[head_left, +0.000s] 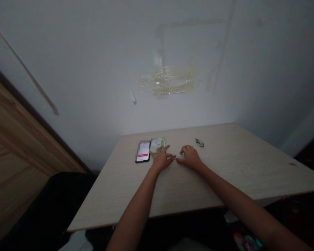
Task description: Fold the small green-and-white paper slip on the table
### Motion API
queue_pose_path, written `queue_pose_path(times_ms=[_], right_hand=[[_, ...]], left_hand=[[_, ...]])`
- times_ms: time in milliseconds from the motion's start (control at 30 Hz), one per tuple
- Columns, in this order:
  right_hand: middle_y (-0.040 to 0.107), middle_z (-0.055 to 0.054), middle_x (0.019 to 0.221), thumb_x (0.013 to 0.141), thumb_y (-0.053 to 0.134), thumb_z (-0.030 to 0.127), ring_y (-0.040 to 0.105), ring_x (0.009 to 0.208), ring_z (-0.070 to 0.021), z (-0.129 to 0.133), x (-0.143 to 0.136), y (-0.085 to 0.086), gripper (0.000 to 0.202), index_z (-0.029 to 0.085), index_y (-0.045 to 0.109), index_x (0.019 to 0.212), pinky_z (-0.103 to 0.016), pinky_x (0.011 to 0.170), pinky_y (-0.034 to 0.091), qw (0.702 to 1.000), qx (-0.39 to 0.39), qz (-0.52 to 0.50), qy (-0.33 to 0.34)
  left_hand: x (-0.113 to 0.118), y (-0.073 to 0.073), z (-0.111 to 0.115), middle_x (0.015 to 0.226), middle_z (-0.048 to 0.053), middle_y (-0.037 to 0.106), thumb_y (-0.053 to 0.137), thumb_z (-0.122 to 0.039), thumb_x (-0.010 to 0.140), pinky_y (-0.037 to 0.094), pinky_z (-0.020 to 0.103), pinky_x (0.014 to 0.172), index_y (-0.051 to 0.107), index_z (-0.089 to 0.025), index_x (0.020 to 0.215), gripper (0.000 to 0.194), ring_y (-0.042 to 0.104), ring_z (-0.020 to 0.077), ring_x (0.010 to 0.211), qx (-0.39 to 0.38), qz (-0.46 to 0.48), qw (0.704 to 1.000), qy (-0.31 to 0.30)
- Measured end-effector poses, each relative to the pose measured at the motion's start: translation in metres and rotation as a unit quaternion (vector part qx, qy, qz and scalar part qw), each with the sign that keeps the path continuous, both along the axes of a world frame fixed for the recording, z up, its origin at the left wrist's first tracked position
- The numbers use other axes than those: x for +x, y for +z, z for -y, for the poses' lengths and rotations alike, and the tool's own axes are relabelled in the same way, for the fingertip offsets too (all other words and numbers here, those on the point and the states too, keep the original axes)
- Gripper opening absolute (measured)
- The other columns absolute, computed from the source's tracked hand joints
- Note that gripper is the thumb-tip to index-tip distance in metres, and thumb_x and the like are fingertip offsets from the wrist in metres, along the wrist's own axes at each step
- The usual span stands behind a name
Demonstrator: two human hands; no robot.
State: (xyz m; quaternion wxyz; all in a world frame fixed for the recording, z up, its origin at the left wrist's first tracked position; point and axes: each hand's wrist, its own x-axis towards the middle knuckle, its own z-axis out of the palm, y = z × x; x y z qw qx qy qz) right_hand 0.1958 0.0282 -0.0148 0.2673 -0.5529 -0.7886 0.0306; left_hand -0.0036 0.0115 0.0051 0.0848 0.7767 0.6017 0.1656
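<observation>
Over the wooden table my left hand has its fingers spread, some of them over the lower edge of a green and white packet. Its lower fingertips reach toward a small whitish piece, too small to make out. My right hand is curled over the right side of that piece, thumb and fingers round it. The two hands nearly meet there. Just left of the packet lies a phone with a lit screen.
A crumpled green wrapper lies on the table, right of my hands. Behind the table is a wall with peeling tape. A dark chair-like shape is at the left, and wooden panelling beyond it.
</observation>
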Motion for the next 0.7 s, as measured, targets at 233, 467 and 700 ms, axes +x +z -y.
queue_pose_path(times_ms=[233, 467, 700], right_hand=[[0.062, -0.012, 0.111, 0.071, 0.076, 0.055, 0.054, 0.113, -0.0308, 0.001, 0.000, -0.001, 0.048, 0.019, 0.062, 0.100, -0.043, 0.097, 0.039, 1.000, -0.010, -0.008, -0.004], [0.067, -0.009, 0.114, 0.082, 0.070, 0.034, 0.055, 0.116, -0.0263, -0.015, 0.016, -0.006, 0.021, 0.023, 0.074, 0.099, -0.042, 0.101, 0.039, 0.995, -0.029, -0.077, 0.050], [0.070, -0.010, 0.109, 0.083, 0.067, 0.028, 0.058, 0.112, -0.0275, -0.026, 0.025, -0.011, 0.018, 0.023, 0.081, 0.092, -0.041, 0.101, 0.043, 0.990, -0.033, -0.129, 0.051]], left_hand=[[0.001, 0.001, 0.002, 0.158, -0.007, 0.040, 0.064, -0.049, 0.088, -0.002, 0.084, 0.106, 0.075, -0.048, 0.102, 0.018, 0.023, 0.0381, 0.149, 0.002, 0.002, 1.000, 0.007], [0.003, 0.004, 0.006, 0.156, -0.006, 0.043, 0.068, -0.048, 0.085, 0.000, 0.082, 0.109, 0.077, -0.043, 0.097, 0.016, 0.025, 0.0373, 0.147, 0.022, -0.006, 1.000, 0.006], [0.012, -0.002, 0.009, 0.160, -0.005, 0.038, 0.068, -0.043, 0.085, -0.001, 0.082, 0.110, 0.066, -0.048, 0.121, 0.036, 0.029, 0.0347, 0.146, 0.062, -0.001, 0.998, -0.011]])
